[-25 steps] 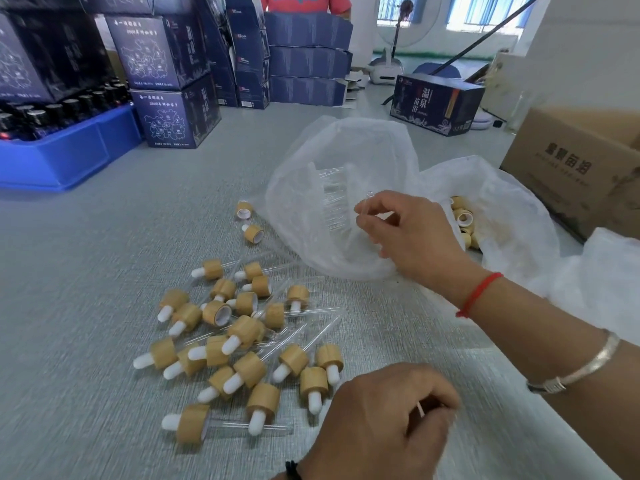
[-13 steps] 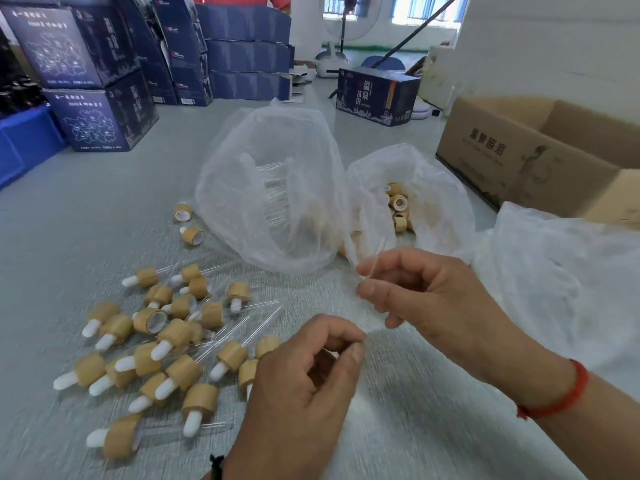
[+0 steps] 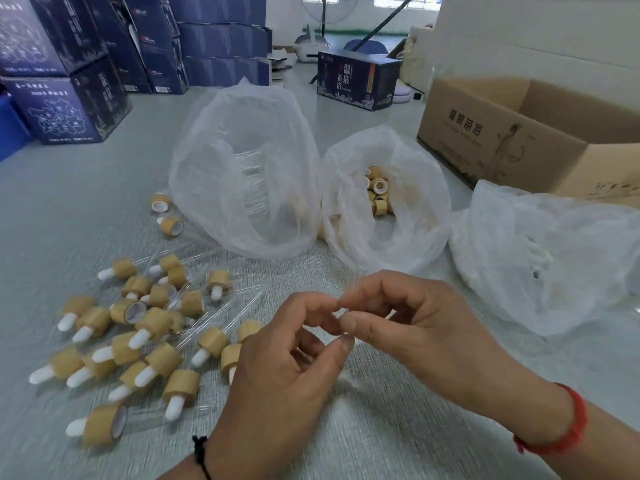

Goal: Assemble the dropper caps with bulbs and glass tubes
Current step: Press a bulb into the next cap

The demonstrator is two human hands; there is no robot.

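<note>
Here, a glass tube (image 3: 357,278) sits pinched in the right hand (image 3: 412,327), fingers curled round its lower part, top end poking up just above the knuckles, over the table (image 3: 69,188). Left hand (image 3: 287,362) meets it at the fingertips, thumb & forefinger curled in; whether it holds a cap can't be told. Tube looks light, stiff, slick & breakable, so best held low near the end, w/ gentle push. Finished droppers (image 3: 138,341) lie heaped at left. Beyond, one clear bag (image 3: 221,140) holds more tubes; the bag (image 3: 415,161) beside it holds wood-look caps (image 3: 379,195). A third bag (image 3: 554,258) at right: contents unclear. Open carton (image 3: 502,133) behind.
</note>
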